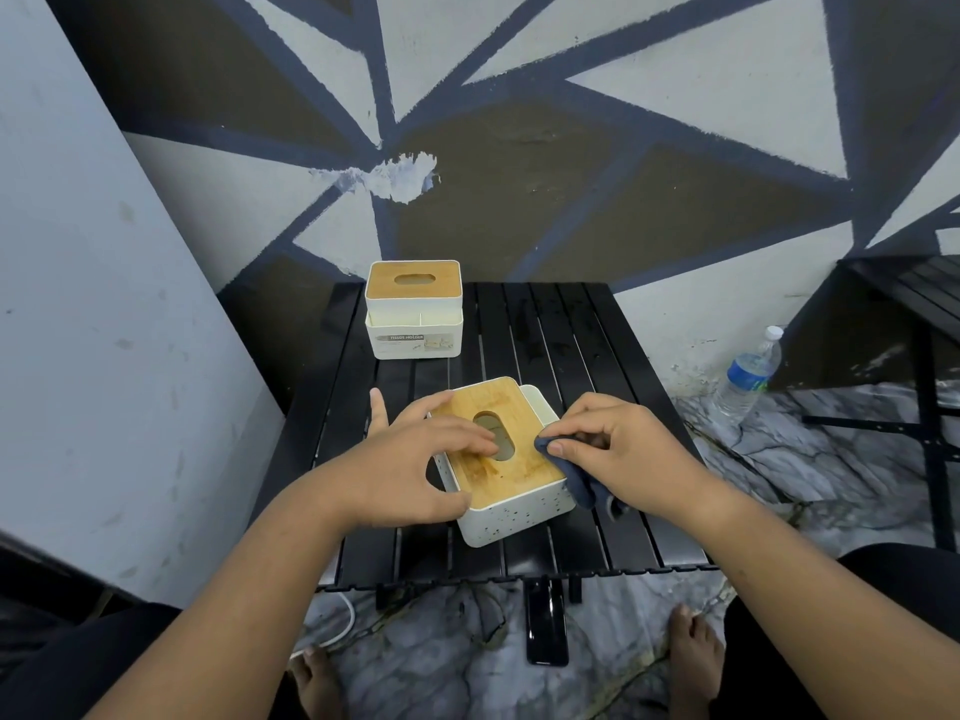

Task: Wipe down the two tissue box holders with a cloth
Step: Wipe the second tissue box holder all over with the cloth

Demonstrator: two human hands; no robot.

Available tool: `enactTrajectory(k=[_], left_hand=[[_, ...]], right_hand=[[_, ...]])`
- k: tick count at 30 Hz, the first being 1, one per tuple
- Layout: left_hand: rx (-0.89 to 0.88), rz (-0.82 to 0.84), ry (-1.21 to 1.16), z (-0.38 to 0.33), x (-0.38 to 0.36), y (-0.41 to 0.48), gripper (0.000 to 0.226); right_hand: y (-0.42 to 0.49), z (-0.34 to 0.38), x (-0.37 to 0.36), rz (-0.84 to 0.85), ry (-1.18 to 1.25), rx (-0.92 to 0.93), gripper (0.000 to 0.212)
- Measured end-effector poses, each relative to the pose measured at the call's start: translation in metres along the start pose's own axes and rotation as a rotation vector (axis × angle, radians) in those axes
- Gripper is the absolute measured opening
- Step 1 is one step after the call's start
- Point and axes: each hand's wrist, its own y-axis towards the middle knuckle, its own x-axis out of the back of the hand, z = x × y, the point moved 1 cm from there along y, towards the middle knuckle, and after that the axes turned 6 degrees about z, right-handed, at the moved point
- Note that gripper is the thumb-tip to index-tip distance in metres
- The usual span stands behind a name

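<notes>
Speckled white holder [514,522], streaked bamboo lid [519,475] — left hand [415,470] spread-fingered atop, blue cloth [584,483] pinched in right hand [623,449].

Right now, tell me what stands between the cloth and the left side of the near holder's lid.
The left hand does: its fingers lie across the lid up to the slot. The cloth, held by the right hand, sits at the lid's right edge.
</notes>
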Motion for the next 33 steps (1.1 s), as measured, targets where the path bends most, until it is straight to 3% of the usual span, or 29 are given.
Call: enactTrajectory(k=[8, 17, 23, 30, 33], left_hand=[[0.020, -0.028, 0.090, -0.003, -0.005, 0.001, 0.054], [0.003, -0.238, 0.249, -0.025, -0.026, 0.009, 0.061], [0.017, -0.244, 0.318, -0.003, -0.006, 0.004, 0.052], [0.048, -0.290, 0.340, -0.011, -0.016, 0.010, 0.051], [0.029, -0.295, 0.327, -0.020, -0.023, 0.013, 0.050]], right_hand=[[0.000, 0.001, -0.003, -0.009, -0.009, 0.022, 0.018], [0.006, -0.005, -0.012, -0.095, -0.433, 0.210, 0.018], [0.011, -0.005, -0.012, -0.053, -0.346, 0.146, 0.024], [0.002, 0.007, -0.021, 0.055, -0.387, 0.250, 0.019], [0.016, 0.004, -0.017, -0.031, -0.375, 0.219, 0.018]])
